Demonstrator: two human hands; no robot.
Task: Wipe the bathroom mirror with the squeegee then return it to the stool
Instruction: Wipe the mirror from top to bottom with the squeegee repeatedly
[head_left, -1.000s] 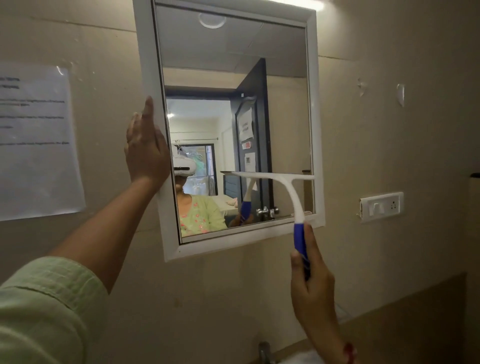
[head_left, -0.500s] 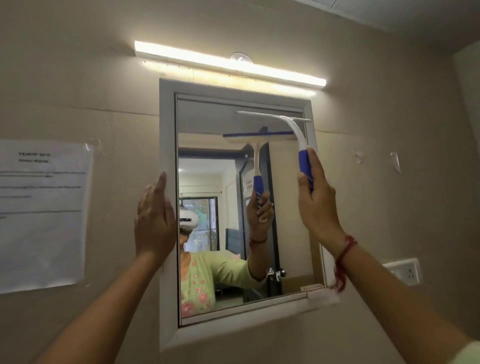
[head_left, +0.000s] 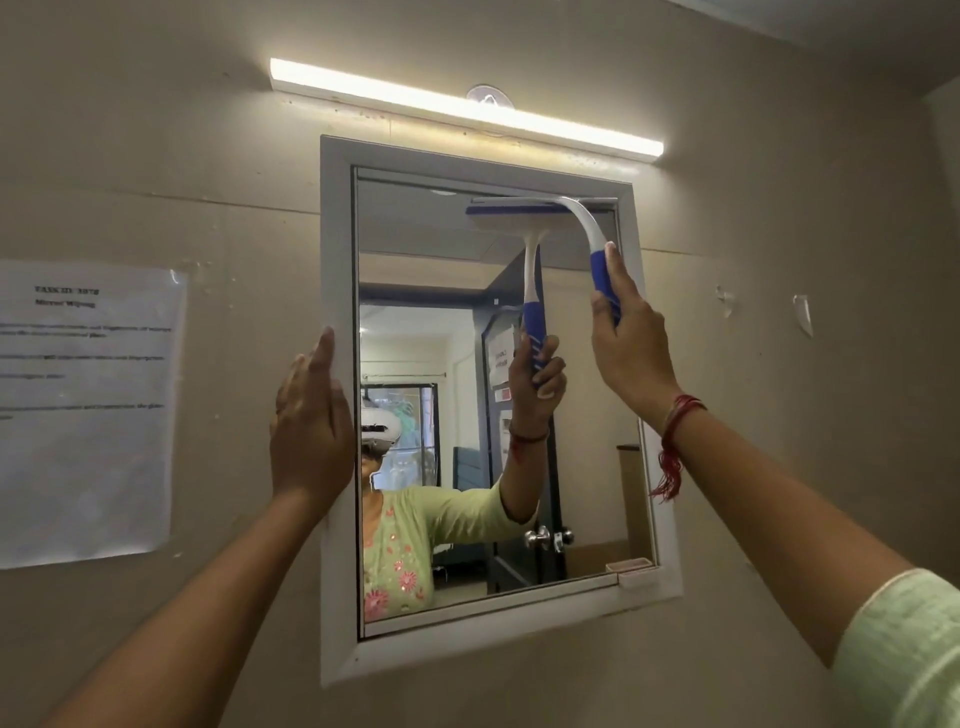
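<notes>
Right hand (head_left: 628, 338) clamped on squeegee (head_left: 584, 221) handle, blade at mirror (head_left: 587, 467) top-right corner. Left hand (head_left: 309, 431) flat, fingers straight, on mirror's left frame. Looks mid-wipe: downstroke pending, stool return not done.

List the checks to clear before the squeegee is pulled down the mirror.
1. Grip: right hand holds the squeegee by its blue handle: ok.
2. Start: blade at the top edge of the mirror, roughly level: ok.
3. Brace: left hand flat on the frame: ok.
4. Contact: blade pressed evenly on the mirror: cannot tell.
5. Return: stool out of view: cannot tell.
</notes>
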